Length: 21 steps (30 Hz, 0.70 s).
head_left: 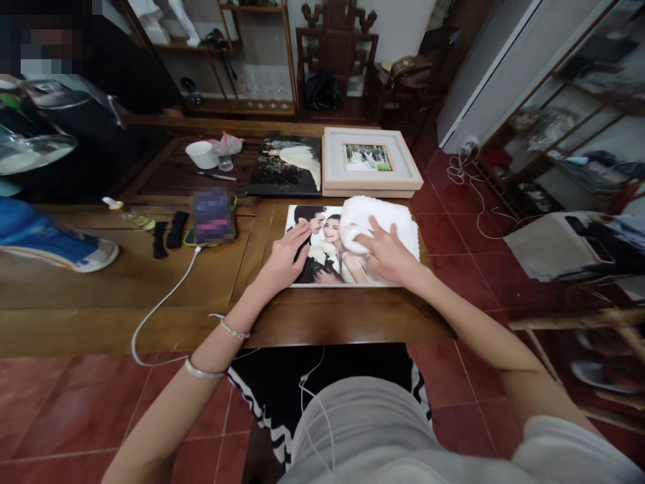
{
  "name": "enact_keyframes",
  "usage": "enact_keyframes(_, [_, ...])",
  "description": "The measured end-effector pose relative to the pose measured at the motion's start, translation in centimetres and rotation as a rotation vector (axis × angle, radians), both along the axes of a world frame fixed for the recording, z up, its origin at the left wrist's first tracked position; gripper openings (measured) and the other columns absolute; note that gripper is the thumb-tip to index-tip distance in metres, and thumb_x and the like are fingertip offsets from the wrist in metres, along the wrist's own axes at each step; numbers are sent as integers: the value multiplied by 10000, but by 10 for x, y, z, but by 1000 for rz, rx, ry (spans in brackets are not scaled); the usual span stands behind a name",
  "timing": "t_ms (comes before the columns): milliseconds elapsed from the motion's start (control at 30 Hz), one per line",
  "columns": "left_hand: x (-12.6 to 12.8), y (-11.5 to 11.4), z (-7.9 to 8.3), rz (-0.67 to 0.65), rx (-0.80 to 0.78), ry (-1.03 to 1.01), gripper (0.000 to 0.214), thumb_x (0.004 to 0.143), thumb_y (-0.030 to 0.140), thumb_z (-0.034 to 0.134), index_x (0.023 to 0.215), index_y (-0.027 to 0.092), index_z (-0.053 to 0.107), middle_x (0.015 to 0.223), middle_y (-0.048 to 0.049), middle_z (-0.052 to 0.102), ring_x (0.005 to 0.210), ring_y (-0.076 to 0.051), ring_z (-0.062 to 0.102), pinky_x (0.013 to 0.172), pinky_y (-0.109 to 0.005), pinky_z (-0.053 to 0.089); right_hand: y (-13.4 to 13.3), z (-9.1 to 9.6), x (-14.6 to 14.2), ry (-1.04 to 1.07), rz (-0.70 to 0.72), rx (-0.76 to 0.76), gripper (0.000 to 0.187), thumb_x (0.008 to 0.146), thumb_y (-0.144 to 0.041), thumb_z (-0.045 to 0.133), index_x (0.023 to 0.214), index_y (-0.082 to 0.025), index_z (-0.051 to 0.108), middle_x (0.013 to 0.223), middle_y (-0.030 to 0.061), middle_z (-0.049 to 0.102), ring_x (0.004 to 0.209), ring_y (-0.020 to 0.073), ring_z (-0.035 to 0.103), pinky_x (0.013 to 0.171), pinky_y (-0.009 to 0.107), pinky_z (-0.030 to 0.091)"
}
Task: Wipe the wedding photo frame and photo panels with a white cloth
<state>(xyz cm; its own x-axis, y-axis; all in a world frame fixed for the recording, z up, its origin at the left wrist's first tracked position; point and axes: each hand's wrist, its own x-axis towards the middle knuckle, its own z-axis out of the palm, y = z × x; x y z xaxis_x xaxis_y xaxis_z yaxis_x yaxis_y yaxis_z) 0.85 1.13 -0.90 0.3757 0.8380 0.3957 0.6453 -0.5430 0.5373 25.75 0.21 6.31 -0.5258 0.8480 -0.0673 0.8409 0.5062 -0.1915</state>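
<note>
A large wedding photo print (322, 269) lies flat on the wooden table (125, 282) in front of me. My left hand (287, 255) rests flat on its left part, fingers stretched out over the picture. My right hand (385, 252) presses a white cloth (383, 218) onto the right half of the print, fingers spread on top of the cloth. The cloth covers the print's upper right corner.
Behind the print lie a dark photo panel (289, 165) and a pale framed picture (370, 160). To the left are a phone (214, 215) on a white cable (161, 302), two black pieces (168, 232), a small bottle (128, 213), a white cup (202, 154), a pen. A shoe (55, 245) rests on the table's left.
</note>
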Motion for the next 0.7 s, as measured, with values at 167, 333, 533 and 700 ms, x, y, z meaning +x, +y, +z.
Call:
enact_keyframes(167, [-1, -2, 3, 26, -31, -63, 468, 1001, 352, 330, 1380, 127, 485, 1491, -147, 422, 1405, -261, 355, 1166, -486, 281, 7, 2, -26, -16, 107, -1, 587, 725, 24, 395, 1239, -184, 588, 1518, 96, 390, 1426, 469, 148, 971, 831, 205])
enact_keyframes(333, [-1, -6, 8, 30, 17, -187, 538, 1020, 431, 254, 1442, 131, 403, 1546, -134, 330, 1437, -231, 289, 1189, -433, 231, -23, 4, -43, -44, 389, -17, 599, 738, 54, 383, 1218, -223, 610, 1543, 32, 356, 1449, 431, 102, 1001, 822, 171])
enact_keyframes(533, [-1, -7, 8, 29, -13, -169, 578, 1017, 474, 220, 1437, 127, 413, 1523, -137, 371, 1424, -236, 320, 1180, -443, 251, -54, 11, -36, -15, 631, -95, 475, 747, 25, 424, 1060, -227, 676, 1490, 16, 444, 1461, 381, 113, 1061, 777, 136])
enact_keyframes(700, [0, -7, 7, 31, -88, -63, 552, 1007, 453, 279, 1412, 117, 449, 1491, -154, 418, 1408, -250, 352, 1163, -469, 275, -73, 24, -9, -4, 520, -225, 550, 676, 63, 387, 1074, -210, 652, 1462, 52, 477, 1462, 365, 127, 1059, 760, 203])
